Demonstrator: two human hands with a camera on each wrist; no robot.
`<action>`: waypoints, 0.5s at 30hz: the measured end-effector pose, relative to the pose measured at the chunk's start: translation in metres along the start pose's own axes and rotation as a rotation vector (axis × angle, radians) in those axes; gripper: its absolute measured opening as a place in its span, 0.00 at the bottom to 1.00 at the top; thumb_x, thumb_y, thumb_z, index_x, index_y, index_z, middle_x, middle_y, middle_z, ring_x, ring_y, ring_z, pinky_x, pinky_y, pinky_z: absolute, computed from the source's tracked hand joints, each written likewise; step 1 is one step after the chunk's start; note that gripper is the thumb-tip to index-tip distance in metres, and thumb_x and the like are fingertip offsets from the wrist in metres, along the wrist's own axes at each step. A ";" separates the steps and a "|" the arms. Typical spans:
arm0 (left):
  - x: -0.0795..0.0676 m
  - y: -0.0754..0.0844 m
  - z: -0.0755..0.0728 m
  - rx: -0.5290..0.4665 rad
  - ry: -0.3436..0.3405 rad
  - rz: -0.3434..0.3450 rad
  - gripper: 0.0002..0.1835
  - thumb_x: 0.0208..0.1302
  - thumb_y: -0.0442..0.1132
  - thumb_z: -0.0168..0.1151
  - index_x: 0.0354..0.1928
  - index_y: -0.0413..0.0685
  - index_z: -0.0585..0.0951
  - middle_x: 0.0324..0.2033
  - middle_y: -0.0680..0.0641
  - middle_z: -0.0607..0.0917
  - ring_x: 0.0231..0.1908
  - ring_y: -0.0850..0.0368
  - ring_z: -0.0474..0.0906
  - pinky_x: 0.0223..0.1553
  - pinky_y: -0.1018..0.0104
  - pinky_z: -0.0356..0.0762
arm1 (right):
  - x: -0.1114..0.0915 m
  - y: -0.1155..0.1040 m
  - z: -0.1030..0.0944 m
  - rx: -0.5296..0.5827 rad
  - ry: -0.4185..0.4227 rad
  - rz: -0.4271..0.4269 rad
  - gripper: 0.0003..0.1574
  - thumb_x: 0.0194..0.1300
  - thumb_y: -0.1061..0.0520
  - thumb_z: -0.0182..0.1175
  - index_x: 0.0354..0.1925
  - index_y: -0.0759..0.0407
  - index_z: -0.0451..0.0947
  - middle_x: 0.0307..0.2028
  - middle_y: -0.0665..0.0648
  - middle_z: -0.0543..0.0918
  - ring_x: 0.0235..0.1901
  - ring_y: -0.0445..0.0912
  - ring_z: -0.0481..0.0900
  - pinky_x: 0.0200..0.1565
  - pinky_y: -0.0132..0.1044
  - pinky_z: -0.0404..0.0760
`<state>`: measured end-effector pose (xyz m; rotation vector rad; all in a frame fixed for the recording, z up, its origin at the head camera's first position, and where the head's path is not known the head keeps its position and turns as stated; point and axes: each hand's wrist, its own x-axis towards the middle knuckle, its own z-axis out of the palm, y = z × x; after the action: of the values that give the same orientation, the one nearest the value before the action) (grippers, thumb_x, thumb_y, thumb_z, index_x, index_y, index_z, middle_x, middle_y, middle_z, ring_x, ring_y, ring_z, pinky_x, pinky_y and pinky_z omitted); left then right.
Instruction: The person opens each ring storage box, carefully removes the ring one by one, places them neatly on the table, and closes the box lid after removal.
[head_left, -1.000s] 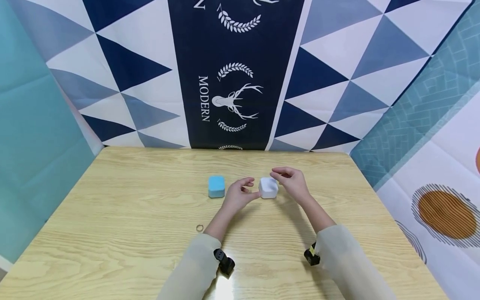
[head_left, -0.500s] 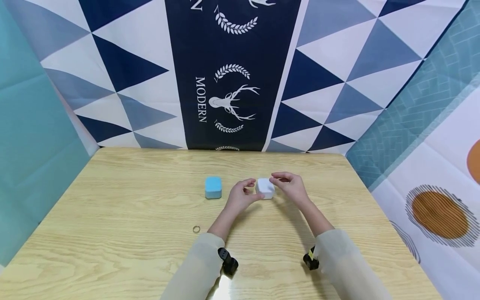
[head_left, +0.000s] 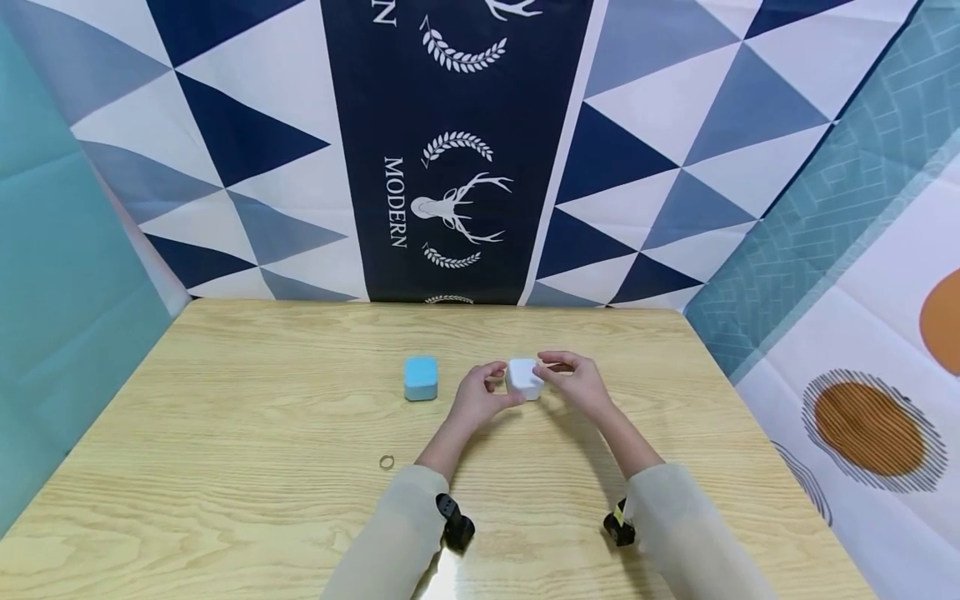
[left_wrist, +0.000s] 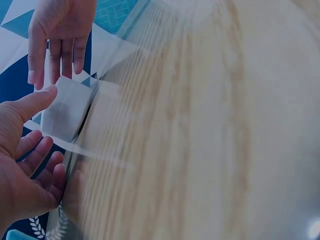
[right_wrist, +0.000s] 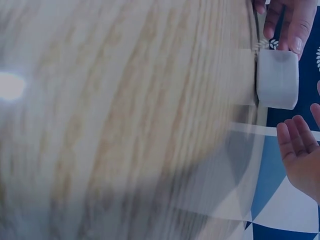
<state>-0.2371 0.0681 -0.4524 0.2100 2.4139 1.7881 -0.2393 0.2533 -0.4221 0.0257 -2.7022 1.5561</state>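
A small white rounded cube-shaped block (head_left: 522, 379) rests on the wooden table between the two hands. My left hand (head_left: 476, 403) is at its left, thumb along the front lower edge and fingers loosely bent beside it. In the right wrist view, a left fingertip meets or overlaps the edge of the white block (right_wrist: 277, 82). At the block's other side is my right hand (head_left: 582, 387), thumb tip by its upper right corner, fingers extended behind. The right wrist view has the right hand (right_wrist: 304, 162) apart from the block, its fingers loosely extended. Neither hand wraps round it.
A light blue block (head_left: 421, 380) of similar size stands left of the left hand. Nearer the front lies a small metal ring (head_left: 382, 463). Patterned cloth (head_left: 450, 150) hangs behind the wooden table (head_left: 247, 433), and more cloth flanks both sides.
The head view has shifted slightly, moving the scene left. My left thumb has come in along the front of the white block, and the right hand has drawn a little closer to it.
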 end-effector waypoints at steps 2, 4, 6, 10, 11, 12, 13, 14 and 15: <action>0.001 0.000 0.001 0.010 0.006 -0.003 0.34 0.47 0.44 0.74 0.59 0.50 0.75 0.51 0.47 0.78 0.46 0.50 0.73 0.48 0.58 0.72 | -0.001 0.001 0.000 0.016 -0.022 0.003 0.29 0.59 0.52 0.64 0.56 0.64 0.74 0.53 0.66 0.79 0.52 0.56 0.77 0.41 0.28 0.76; 0.003 0.000 0.002 0.029 0.012 0.002 0.35 0.46 0.44 0.75 0.59 0.50 0.75 0.51 0.46 0.78 0.46 0.50 0.73 0.48 0.58 0.72 | -0.002 0.001 0.001 0.026 -0.040 0.003 0.30 0.59 0.54 0.64 0.57 0.65 0.73 0.54 0.67 0.78 0.53 0.57 0.76 0.43 0.32 0.78; 0.003 0.000 0.003 0.048 0.016 0.006 0.35 0.46 0.43 0.75 0.60 0.49 0.74 0.52 0.46 0.78 0.47 0.50 0.73 0.49 0.58 0.73 | -0.002 0.002 0.002 0.020 -0.058 -0.005 0.31 0.59 0.55 0.64 0.58 0.65 0.71 0.56 0.66 0.76 0.53 0.58 0.75 0.45 0.36 0.79; 0.005 0.001 0.004 0.063 0.013 0.007 0.37 0.46 0.43 0.75 0.61 0.48 0.72 0.53 0.45 0.77 0.49 0.48 0.73 0.51 0.57 0.73 | -0.002 0.004 0.004 0.010 -0.098 -0.022 0.33 0.60 0.56 0.64 0.61 0.66 0.69 0.58 0.67 0.74 0.54 0.60 0.75 0.48 0.40 0.79; 0.005 0.001 0.003 0.062 0.010 0.007 0.37 0.46 0.42 0.75 0.62 0.48 0.72 0.53 0.45 0.76 0.50 0.48 0.73 0.52 0.56 0.73 | -0.002 0.004 0.004 0.009 -0.109 -0.026 0.33 0.60 0.56 0.63 0.61 0.67 0.68 0.59 0.67 0.73 0.54 0.60 0.75 0.49 0.41 0.79; 0.006 0.000 0.004 0.065 0.008 0.006 0.38 0.46 0.43 0.75 0.62 0.48 0.72 0.54 0.45 0.76 0.50 0.48 0.73 0.52 0.56 0.73 | -0.002 0.005 0.004 0.011 -0.118 -0.027 0.34 0.60 0.56 0.63 0.62 0.67 0.67 0.59 0.67 0.72 0.54 0.60 0.74 0.49 0.41 0.78; 0.007 0.000 0.004 0.069 0.007 0.006 0.38 0.47 0.43 0.75 0.62 0.48 0.71 0.54 0.45 0.76 0.50 0.48 0.73 0.53 0.56 0.73 | -0.002 0.006 0.004 0.012 -0.125 -0.026 0.35 0.60 0.57 0.63 0.62 0.67 0.66 0.60 0.67 0.72 0.55 0.60 0.74 0.50 0.42 0.78; 0.007 -0.001 0.004 0.071 0.004 0.005 0.38 0.47 0.43 0.74 0.63 0.48 0.71 0.54 0.44 0.76 0.51 0.47 0.73 0.53 0.56 0.73 | -0.002 0.006 0.004 0.014 -0.133 -0.026 0.35 0.60 0.57 0.63 0.63 0.67 0.65 0.60 0.68 0.71 0.55 0.61 0.74 0.50 0.43 0.78; 0.008 -0.001 0.004 0.075 0.001 0.004 0.39 0.47 0.43 0.74 0.63 0.48 0.70 0.54 0.45 0.76 0.51 0.47 0.73 0.53 0.56 0.73 | -0.001 0.007 0.004 0.014 -0.141 -0.027 0.36 0.60 0.57 0.63 0.64 0.66 0.65 0.60 0.68 0.71 0.55 0.61 0.74 0.50 0.43 0.78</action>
<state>-0.2443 0.0733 -0.4550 0.2217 2.4850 1.7017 -0.2380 0.2538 -0.4303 0.1779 -2.7827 1.6249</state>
